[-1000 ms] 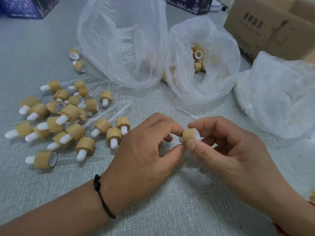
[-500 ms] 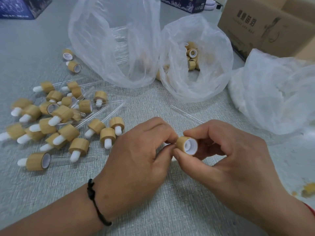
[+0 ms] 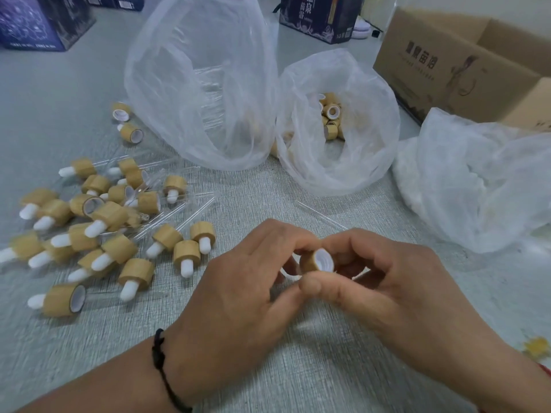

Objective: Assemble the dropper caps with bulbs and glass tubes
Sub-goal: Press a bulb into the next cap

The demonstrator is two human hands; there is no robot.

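Dozens of finished droppers (image 3: 98, 231) heaped at left | bamboo cap (image 3: 316, 260) pinched by right hand (image 3: 387, 281), left hand (image 3: 238, 281) pinching white bulb (image 3: 286, 271) behind it | glass tube (image 3: 322, 217) loose on table | bag of caps (image 3: 337, 123) far from empty

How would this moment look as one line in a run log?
right hand: holds bamboo cap | left hand: pinching white bulb at cap | glass tube: not fitted
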